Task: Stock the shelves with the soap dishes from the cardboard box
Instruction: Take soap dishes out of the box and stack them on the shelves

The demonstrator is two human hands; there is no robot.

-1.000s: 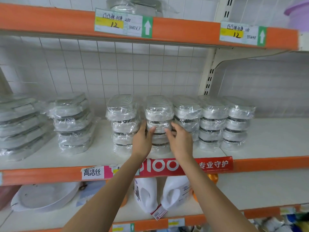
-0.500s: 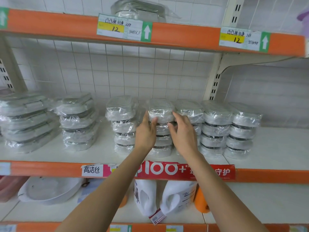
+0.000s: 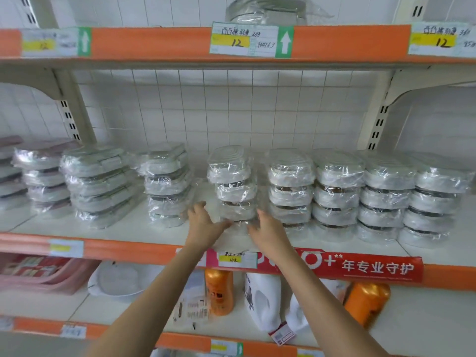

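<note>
Plastic-wrapped white soap dishes stand in several stacks along the middle shelf (image 3: 144, 235). My left hand (image 3: 203, 224) and my right hand (image 3: 268, 229) sit low at the shelf's front, one on each side of the base of one stack (image 3: 233, 181). Their fingers are spread and relaxed, and neither hand holds a dish. Whether the fingertips touch the bottom wrapper, I cannot tell. More stacks (image 3: 337, 189) stand close to the right. Flatter wrapped dishes (image 3: 166, 181) are piled to the left. The cardboard box is out of view.
The upper shelf (image 3: 154, 42), edged in orange with price labels, hangs overhead and carries a wrapped item (image 3: 268, 9). Below stand orange bottles (image 3: 219, 292), white refill pouches (image 3: 265, 302), a white basin (image 3: 118, 279) and pink trays (image 3: 43, 274). Bare shelf shows between the stacks.
My hands came off the upper dishes of the neighbouring stack and dropped down and back to the shelf's front edge, now flanking the stack further left. The view shifted left and closer.
</note>
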